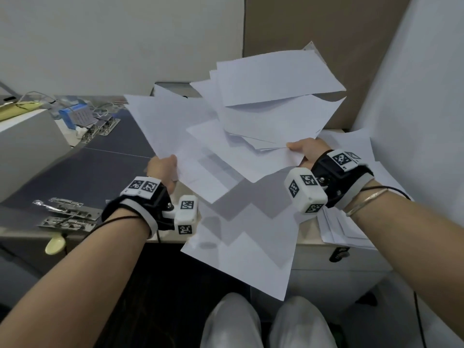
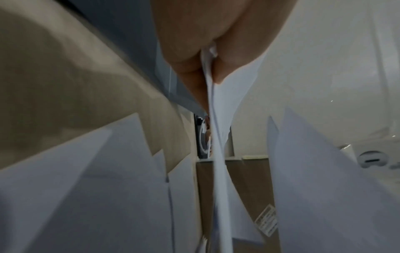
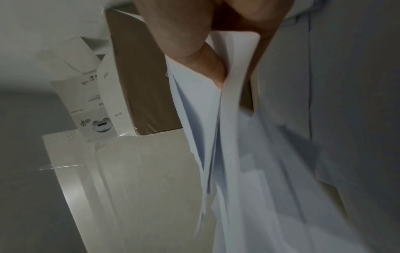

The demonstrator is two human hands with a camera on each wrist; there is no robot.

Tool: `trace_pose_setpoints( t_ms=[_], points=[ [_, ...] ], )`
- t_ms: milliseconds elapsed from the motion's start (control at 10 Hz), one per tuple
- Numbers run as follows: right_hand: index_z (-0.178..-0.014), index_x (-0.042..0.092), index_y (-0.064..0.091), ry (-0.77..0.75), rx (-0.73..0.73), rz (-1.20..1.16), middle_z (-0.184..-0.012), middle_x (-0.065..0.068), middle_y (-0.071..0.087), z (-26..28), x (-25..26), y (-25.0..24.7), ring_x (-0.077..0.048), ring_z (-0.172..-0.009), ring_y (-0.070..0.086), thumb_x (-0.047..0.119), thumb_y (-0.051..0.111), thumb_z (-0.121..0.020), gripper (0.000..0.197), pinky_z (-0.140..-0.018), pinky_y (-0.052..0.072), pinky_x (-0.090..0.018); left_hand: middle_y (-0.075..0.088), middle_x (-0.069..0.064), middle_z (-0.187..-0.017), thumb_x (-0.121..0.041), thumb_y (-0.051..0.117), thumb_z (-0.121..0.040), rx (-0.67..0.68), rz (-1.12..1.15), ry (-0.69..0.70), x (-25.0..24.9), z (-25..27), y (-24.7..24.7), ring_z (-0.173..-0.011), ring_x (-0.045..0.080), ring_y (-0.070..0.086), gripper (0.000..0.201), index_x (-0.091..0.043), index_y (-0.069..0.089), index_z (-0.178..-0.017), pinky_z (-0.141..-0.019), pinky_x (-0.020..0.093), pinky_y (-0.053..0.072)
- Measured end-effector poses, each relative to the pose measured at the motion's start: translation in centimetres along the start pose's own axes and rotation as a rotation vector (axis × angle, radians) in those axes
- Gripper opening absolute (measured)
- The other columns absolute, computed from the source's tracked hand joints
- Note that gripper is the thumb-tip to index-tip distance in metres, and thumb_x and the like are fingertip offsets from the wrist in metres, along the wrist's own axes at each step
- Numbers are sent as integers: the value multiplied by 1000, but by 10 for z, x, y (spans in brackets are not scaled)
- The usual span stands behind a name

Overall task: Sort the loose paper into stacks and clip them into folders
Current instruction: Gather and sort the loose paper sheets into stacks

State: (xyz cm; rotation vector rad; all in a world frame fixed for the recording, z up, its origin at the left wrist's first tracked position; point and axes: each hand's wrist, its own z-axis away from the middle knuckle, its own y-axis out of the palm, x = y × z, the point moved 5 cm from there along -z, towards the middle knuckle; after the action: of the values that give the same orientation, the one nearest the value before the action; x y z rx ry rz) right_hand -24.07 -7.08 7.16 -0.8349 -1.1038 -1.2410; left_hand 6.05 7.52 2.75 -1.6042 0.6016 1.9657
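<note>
A loose, fanned bundle of white paper sheets [image 1: 251, 121] is held up above the desk between both hands. My left hand [image 1: 163, 169] pinches the bundle's left edge, thumb on top; the left wrist view shows the sheets [image 2: 216, 137] edge-on between thumb and fingers [image 2: 190, 56]. My right hand [image 1: 305, 149] grips the right edge, and the right wrist view shows several sheets [image 3: 205, 128] clamped under the thumb [image 3: 184, 39]. More white sheets [image 1: 241, 247] lie on the desk below, overhanging its front edge. Metal folder clips [image 1: 67, 214] lie on the dark folder [image 1: 100, 167] to the left.
Another pile of paper [image 1: 351, 222] lies on the desk under my right wrist. More metal clips [image 1: 100, 126] and a blue box [image 1: 75, 116] sit at the back left, beside a grey-white box [image 1: 27, 146]. A brown cardboard box [image 1: 326, 33] stands behind the papers.
</note>
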Motion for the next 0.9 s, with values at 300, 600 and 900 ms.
trace_pose_setpoints(
  t_ms=[300,600,900],
  points=[
    [-118,9,52,84,121,364,-82,0,50,5,-54,18,-17,-75,54,1,54,-89,31,-75,47,-29,60,19,-128,-62,32,-94,320,177,-355,59,27,25,-110,40,61,66,-11,52,-130,-97,47,46],
    [-102,-8,56,336,246,308,-96,-21,65,5,-111,36,-36,-91,63,-3,50,-88,16,-94,47,-51,64,16,-125,-27,83,-71,445,-182,-461,76,23,19,-123,29,54,62,-6,61,-126,-107,44,39],
    [-101,-6,59,171,134,365,-95,-24,67,-26,-93,5,-35,-82,69,11,79,-67,43,-78,58,-45,55,19,-120,-6,66,-85,142,-304,-348,75,11,14,-111,49,52,41,-6,49,-123,-85,69,44]
  ],
)
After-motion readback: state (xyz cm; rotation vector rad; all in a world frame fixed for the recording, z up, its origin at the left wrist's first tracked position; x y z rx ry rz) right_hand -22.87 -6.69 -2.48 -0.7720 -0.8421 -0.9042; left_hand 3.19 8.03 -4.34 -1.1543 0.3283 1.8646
